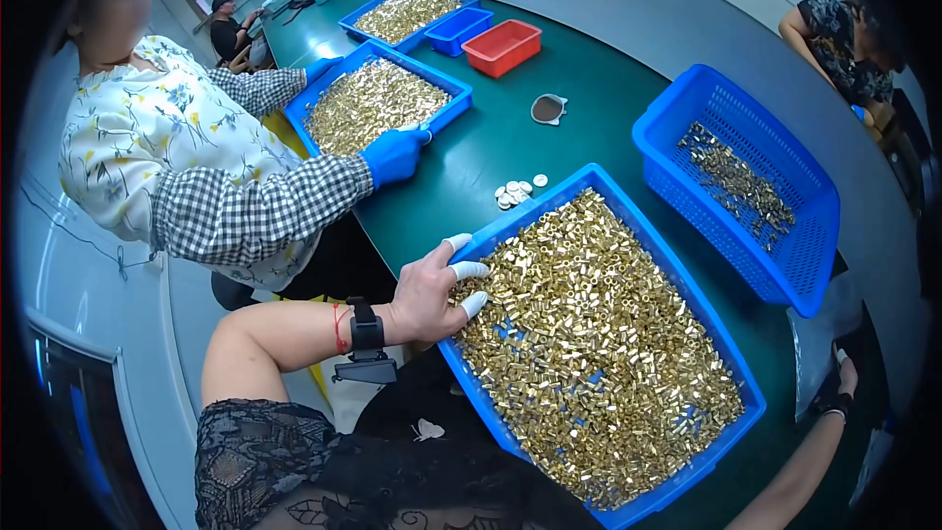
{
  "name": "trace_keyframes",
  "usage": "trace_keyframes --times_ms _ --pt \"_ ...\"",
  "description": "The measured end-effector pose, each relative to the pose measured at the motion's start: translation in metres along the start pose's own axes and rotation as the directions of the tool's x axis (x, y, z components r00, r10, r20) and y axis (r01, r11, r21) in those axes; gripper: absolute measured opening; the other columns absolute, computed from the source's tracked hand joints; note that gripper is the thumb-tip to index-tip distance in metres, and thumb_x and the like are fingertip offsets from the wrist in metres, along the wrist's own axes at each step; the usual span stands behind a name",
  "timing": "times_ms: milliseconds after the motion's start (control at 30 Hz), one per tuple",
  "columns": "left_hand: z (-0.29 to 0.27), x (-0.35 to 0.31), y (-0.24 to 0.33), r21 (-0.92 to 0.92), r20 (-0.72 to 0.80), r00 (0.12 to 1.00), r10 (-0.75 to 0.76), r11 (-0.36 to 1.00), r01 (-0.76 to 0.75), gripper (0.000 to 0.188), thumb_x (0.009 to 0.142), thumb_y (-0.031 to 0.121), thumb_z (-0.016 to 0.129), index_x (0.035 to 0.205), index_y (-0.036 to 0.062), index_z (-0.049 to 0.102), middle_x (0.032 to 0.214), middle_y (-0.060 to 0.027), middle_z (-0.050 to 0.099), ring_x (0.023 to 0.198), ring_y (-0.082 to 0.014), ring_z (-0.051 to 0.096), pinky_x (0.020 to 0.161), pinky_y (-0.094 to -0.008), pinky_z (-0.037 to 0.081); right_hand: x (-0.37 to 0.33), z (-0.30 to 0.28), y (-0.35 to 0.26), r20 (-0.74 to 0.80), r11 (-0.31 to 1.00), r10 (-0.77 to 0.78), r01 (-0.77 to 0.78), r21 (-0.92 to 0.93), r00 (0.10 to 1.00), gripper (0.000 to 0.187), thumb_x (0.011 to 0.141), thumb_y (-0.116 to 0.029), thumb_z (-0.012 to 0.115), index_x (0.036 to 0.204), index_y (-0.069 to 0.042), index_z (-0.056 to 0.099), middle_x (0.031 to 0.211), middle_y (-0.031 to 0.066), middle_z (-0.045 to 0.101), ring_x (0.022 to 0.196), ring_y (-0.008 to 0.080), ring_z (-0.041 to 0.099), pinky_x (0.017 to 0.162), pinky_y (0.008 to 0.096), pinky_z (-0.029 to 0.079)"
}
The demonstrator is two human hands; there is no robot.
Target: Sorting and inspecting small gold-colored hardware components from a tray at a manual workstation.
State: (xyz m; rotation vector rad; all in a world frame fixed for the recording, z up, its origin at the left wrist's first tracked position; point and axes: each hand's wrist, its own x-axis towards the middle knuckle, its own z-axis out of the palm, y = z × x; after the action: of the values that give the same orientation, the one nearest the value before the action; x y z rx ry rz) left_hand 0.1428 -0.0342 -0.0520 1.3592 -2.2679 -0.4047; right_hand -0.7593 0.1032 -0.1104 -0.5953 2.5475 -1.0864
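Note:
A blue plastic tray point(677, 285) lies in front of me, spread with small brass-coloured metal sleeves point(599, 334). My left hand point(427, 290) reaches over the tray's far left corner. White covers sit on its fingertips, and the spread fingers rest over the sleeves by the rim. At the far right, my right hand point(846, 385) is beside a clear plastic bag point(822, 339) on the table. One covered finger stretches out along the bag's edge; the other fingers are mostly hidden. I see nothing held in either hand.
Behind the bag stands a blue perforated basket point(677, 191) with some metal pieces. White discs point(513, 193), a small round brown-centred dish point(549, 109) and a red bin point(503, 47) are on the green table point(599, 88). A gloved co-worker point(177, 157) holds another filled blue tray point(453, 108).

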Motion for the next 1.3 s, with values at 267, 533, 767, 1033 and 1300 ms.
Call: trace_keyframes --times_ms 267,533,767,1033,1300 --pt "-0.013 0.004 -0.004 -0.013 0.007 0.999 -0.036 0.999 0.036 0.028 0.072 0.022 0.069 0.098 0.0119 0.066 0.121 -0.0207 0.051 0.100 -0.0371 0.057 0.083 -0.0417 0.049 -0.111 -0.012 -0.019 0.074 0.750 0.213 -0.211 0.626 0.974 0.039 0.087 -0.035 0.060 0.107 -0.001 0.058 0.087 0.0085 0.059 0.080 0.0182 0.059 0.072 0.0246 0.051" --pt "-0.023 0.015 -0.016 -0.084 0.032 0.999 -0.022 0.996 0.025 0.027 0.072 0.021 0.069 0.097 0.0121 0.066 0.120 -0.0208 0.052 0.102 -0.0374 0.056 0.084 -0.0417 0.048 -0.308 -0.109 -0.045 0.339 0.889 0.228 -0.337 0.310 0.913 0.039 0.090 -0.024 0.059 0.120 -0.002 0.054 0.099 0.0080 0.061 0.081 0.0170 0.061 0.068 0.0244 0.052" --pt "-0.035 0.013 -0.014 -0.048 0.038 0.999 0.001 0.999 0.001 0.027 0.072 0.021 0.069 0.098 0.0126 0.067 0.121 -0.0195 0.052 0.102 -0.0367 0.056 0.085 -0.0423 0.047 -0.481 -0.083 -0.068 0.347 0.991 -0.028 0.071 -0.110 0.938 0.072 0.079 -0.043 0.068 0.136 -0.006 0.042 0.126 0.0188 0.052 0.113 0.0282 0.051 0.100 0.0379 0.037" --pt "-0.008 0.006 -0.007 -0.004 -0.014 1.000 0.006 1.000 -0.007 0.027 0.072 0.023 0.069 0.097 0.0130 0.067 0.123 -0.0194 0.051 0.102 -0.0363 0.056 0.086 -0.0424 0.048 -0.461 -0.023 0.032 0.030 0.967 -0.172 0.175 -0.183 0.985 0.063 0.081 -0.013 0.070 0.134 0.004 0.041 0.125 0.0170 0.051 0.108 0.0255 0.055 0.091 0.0335 0.044" --pt "0.005 -0.010 -0.025 -0.027 -0.136 0.990 0.031 0.999 -0.035 0.026 0.073 0.024 0.069 0.097 0.0137 0.067 0.121 -0.0215 0.051 0.101 -0.0358 0.057 0.084 -0.0424 0.048 -0.471 0.036 -0.046 0.082 0.827 -0.209 0.220 -0.517 0.975 0.076 0.073 -0.013 0.077 0.135 0.006 0.038 0.123 0.0204 0.053 0.109 0.0261 0.054 0.093 0.0341 0.043"
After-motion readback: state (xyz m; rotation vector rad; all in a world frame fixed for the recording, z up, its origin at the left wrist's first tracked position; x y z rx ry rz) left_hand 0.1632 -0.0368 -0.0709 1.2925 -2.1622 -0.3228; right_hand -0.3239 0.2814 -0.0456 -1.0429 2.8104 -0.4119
